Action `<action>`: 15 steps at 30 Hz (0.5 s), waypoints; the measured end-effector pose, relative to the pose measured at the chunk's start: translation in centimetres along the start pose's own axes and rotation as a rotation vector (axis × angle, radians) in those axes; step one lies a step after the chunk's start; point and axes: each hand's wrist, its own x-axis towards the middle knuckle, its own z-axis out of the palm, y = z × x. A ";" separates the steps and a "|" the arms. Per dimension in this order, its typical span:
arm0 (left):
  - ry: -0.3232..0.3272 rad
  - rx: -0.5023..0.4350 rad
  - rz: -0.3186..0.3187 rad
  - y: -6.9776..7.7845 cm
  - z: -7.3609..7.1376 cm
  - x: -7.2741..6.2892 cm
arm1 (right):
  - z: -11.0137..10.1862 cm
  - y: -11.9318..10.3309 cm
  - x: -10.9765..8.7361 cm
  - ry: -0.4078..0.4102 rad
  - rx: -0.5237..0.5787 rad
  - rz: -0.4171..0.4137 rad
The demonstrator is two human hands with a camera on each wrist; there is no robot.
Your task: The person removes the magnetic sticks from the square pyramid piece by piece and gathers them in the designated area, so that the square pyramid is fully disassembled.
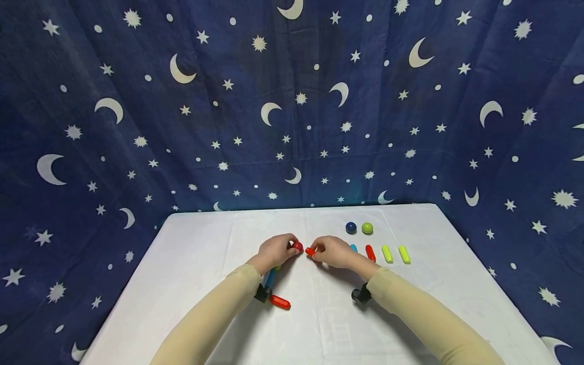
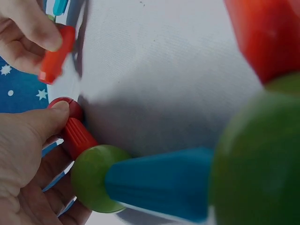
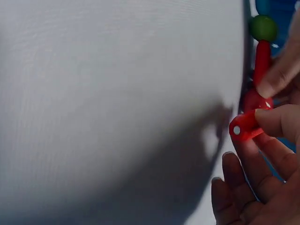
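Thumb and fingers of my left hand (image 1: pixel 276 250) pinch a red ball (image 1: pixel 298 246) above the white table. From that ball a chain runs back toward the wrist, seen in the left wrist view: a ribbed red rod (image 2: pixel 78 138), a green ball (image 2: pixel 96 178), a blue rod (image 2: pixel 161 183), a larger-looking green ball (image 2: pixel 262 164) and another red rod (image 2: pixel 272 37). In the head view my forearm hides part of this chain. Opposite, my right hand (image 1: pixel 335 252) pinches a short red rod (image 1: pixel 310 252), whose end shows a pale round spot. A small gap separates this rod from the ball.
Toward the back right of the white table (image 1: pixel 201 243) lie a navy ball (image 1: pixel 351 227) and a lime ball (image 1: pixel 367 228). Nearer are a partly hidden blue rod (image 1: pixel 353 248), a red rod (image 1: pixel 370 253) and two yellow rods (image 1: pixel 387 254). A starry blue curtain (image 1: pixel 292 132) hangs behind.
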 end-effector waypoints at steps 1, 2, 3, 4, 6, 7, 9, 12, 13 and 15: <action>-0.001 -0.003 -0.001 0.0 0.0 0.0 | -0.5 0.2 -0.2 0.002 0.024 -0.005; -0.001 -0.005 -0.002 0.0 0.1 0.0 | -1.1 0.4 -0.4 0.008 0.051 -0.018; -0.001 -0.008 -0.003 -0.1 0.1 0.0 | -1.7 0.6 -0.6 0.018 0.076 -0.027; 0.001 -0.010 -0.001 -0.1 0.2 0.0 | -2.5 0.9 -0.9 0.024 0.104 -0.029; 0.004 -0.008 0.006 -0.3 0.3 0.0 | -4.3 1.8 -1.5 0.048 0.147 -0.009; 0.003 -0.005 0.008 -0.3 0.4 0.0 | -5.3 2.4 -1.9 0.058 0.165 0.006; 0.001 -0.006 0.019 -0.5 0.4 -0.1 | -7.3 3.6 -2.9 0.084 0.184 0.056; -0.006 -0.005 0.040 -0.7 0.4 -0.2 | -10.2 6.1 -4.6 0.130 0.196 0.142; -0.010 -0.007 0.046 -0.7 0.3 -0.3 | -11.0 7.0 -5.3 0.143 0.194 0.167; -0.016 -0.015 0.051 -0.9 0.2 -0.5 | -12.3 8.8 -6.5 0.174 0.184 0.213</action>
